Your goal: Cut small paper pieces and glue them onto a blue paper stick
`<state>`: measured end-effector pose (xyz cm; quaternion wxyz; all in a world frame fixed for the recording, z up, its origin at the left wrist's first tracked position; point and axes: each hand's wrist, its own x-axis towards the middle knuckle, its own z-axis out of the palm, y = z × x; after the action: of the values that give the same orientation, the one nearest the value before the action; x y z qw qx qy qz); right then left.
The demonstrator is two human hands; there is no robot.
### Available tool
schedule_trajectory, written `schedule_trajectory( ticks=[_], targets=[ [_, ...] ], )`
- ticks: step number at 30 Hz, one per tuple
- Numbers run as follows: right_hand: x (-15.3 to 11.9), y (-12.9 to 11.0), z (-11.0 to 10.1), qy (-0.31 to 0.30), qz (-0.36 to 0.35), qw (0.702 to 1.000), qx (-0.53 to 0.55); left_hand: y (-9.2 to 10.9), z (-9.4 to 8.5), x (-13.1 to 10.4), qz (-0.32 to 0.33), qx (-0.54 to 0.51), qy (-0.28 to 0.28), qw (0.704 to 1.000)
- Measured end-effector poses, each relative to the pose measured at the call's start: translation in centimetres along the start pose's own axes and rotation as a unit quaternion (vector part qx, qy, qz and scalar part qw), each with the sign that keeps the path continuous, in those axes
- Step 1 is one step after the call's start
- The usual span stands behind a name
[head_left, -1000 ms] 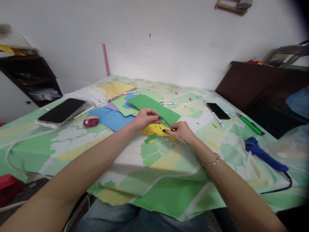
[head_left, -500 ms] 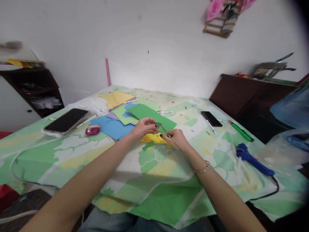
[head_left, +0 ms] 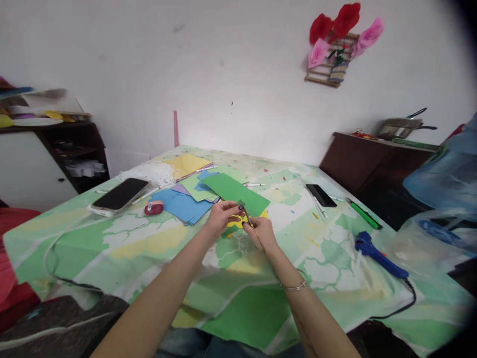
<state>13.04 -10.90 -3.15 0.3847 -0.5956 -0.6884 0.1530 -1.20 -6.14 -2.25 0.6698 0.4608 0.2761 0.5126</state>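
Note:
Over the middle of the table, my left hand (head_left: 222, 216) pinches a small piece of dark green paper (head_left: 241, 203) between thumb and fingers. My right hand (head_left: 262, 232) is wrapped round slim gold-coloured scissors (head_left: 249, 220), whose blades point up and left to the green piece. Whether the blades are apart or together is too small to tell. Beneath both hands lies yellow paper (head_left: 264, 214), partly hidden by them. A green sheet (head_left: 238, 193) rests just beyond my fingers.
Blue sheets (head_left: 182, 205), a maroon object (head_left: 154, 208) and a large phone (head_left: 121, 194) lie left. To the right are a black phone (head_left: 321, 195), a green utility knife (head_left: 365, 214) and a blue glue gun (head_left: 382, 256) with its cord. Paper scraps dot the tablecloth.
The camera view has tilted up and shifted, so the red flowers on the wall now show. Both hands keep their hold, at nearly the same place over the yellow paper.

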Motion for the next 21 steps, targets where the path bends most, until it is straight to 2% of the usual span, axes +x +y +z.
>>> schedule_trajectory(
  ticks=[7,21],
  targets=[
    [-0.39,-0.28,0.27,0.011,0.006,1.0,0.02,-0.3,0.09,-0.4,0.013,0.004,0.0,1.0],
    [-0.45,-0.17,-0.07,-0.006,-0.004,0.999,0.048,-0.45,-0.33,-0.16,0.029,-0.019,0.01,0.999]
  ],
)
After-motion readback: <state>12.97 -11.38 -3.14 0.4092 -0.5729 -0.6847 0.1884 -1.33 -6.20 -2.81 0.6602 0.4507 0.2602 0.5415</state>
